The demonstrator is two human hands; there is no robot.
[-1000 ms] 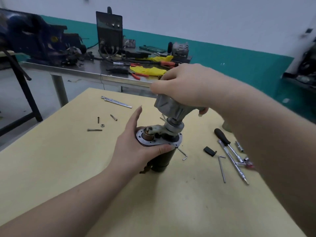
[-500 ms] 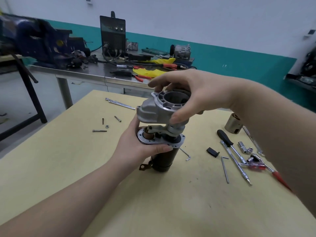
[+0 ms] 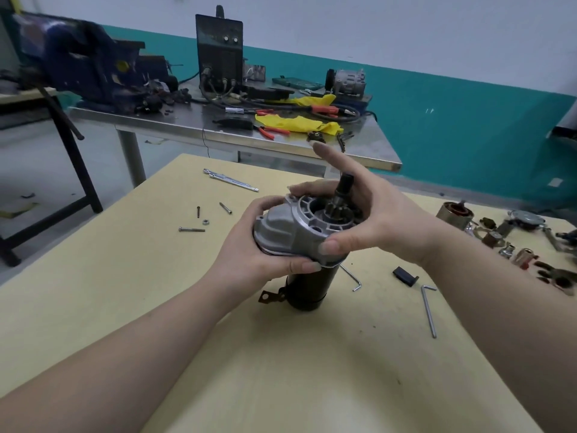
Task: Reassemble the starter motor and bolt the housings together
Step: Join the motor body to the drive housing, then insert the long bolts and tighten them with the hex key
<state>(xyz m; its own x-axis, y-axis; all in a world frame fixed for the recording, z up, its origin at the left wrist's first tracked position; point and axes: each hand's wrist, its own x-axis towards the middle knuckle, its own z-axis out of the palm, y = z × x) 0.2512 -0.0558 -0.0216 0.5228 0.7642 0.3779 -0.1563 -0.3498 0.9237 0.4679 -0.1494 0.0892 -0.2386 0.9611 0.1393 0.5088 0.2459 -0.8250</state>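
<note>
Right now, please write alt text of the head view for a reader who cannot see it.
Two hands seat a grey aluminium housing onto a black motor body standing upright on a yellow table, the pinion shaft poking up through it. Loose bolts and hex keys lie around.

Grey cast housing [image 3: 290, 229] atop upright black motor body [image 3: 307, 287], pinion shaft [image 3: 342, 195] protruding.

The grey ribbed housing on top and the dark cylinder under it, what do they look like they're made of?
The grey ribbed housing looks like cast aluminium: matte pale grey, with moulded ribs and rounded edges. The dark cylinder under it seems to be steel with a dark, slightly glossy coat; the coating itself cannot be identified. The table looks like pale yellow painted or laminated board.
</note>
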